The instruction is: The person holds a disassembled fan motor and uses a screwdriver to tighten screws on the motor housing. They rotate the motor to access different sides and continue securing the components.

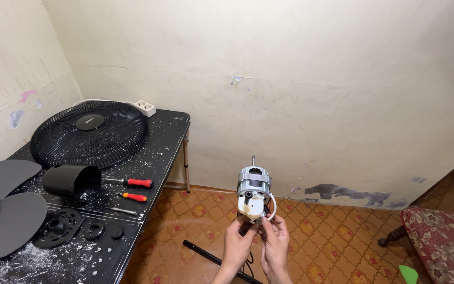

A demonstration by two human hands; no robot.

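Cream plaster walls meet an orange patterned tile floor (200, 210), and low in the centre of the frame both hands close around the bottom of a grey metal fan motor with a white plastic base (254, 195) — left hand (239, 241) and right hand (274, 239) gripping it upright, shaft pointing up. At left, a paint-spattered black desk (161, 147) carries a round black fan grille (90, 132), grey fan blades (6, 208) and two red-handled screwdrivers (135, 189).

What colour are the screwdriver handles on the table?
Red-orange, on both screwdrivers; clearest in the head view.
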